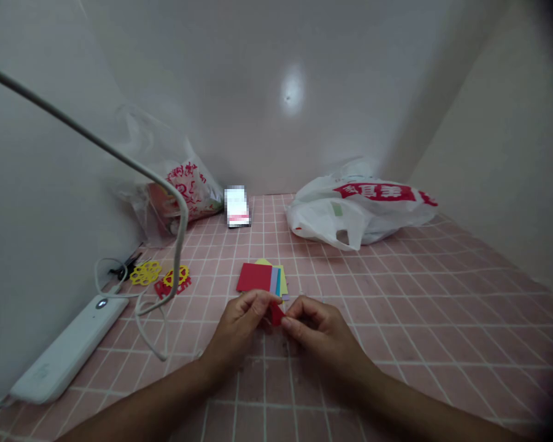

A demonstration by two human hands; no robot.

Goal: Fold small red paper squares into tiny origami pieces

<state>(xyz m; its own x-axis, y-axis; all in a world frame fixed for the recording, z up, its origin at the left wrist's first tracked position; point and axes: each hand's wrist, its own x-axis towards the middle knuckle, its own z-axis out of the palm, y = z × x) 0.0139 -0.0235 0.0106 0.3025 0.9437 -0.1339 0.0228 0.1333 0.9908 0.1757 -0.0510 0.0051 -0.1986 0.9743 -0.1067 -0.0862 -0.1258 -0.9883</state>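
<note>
Your left hand [242,320] and right hand [317,326] are both pinching a small red paper piece [276,313] between the fingertips, held low over the pink grid mat [396,307]. Just beyond it sits a stack of colored paper squares [260,278]. Far right there's a white plastic bag [357,209], and at left some yellow and red paper cutouts [163,277] and a white power bank [69,350].
</note>
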